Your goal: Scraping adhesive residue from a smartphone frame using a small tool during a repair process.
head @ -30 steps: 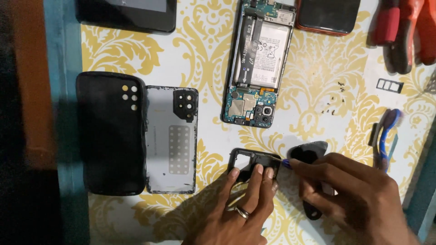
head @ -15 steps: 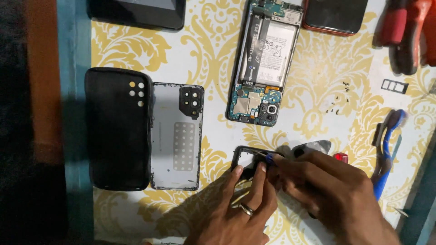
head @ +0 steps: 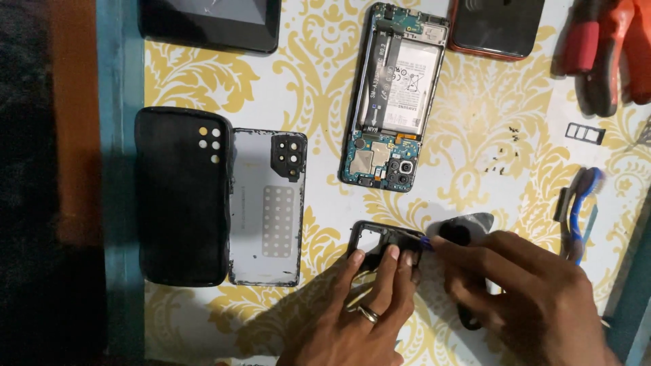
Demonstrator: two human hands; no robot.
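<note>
My left hand [head: 359, 308], with a ring on one finger, presses two fingertips onto a small black plastic frame piece [head: 381, 238] lying on the yellow-patterned table cover [head: 468, 129]. My right hand [head: 522, 298] holds a thin tool with a blue tip [head: 425, 241] against the right edge of that piece. A dark flat pick [head: 468, 226] lies just beyond my right fingers. An opened phone [head: 397, 98] with battery and circuit board exposed lies above the hands.
A black phone case [head: 180, 196] and a grey back cover [head: 268, 207] lie at the left. Dark devices sit at the top: one [head: 210, 24] left, one [head: 498, 27] right. Red-handled pliers [head: 607, 47], a SIM tray [head: 586, 133], blue tweezers [head: 580, 210] and tiny screws [head: 505, 159] are at right.
The view has shifted slightly. My right hand has settled with the blue tool tip at the frame piece's right edge; my left fingers stay pressed on it.
</note>
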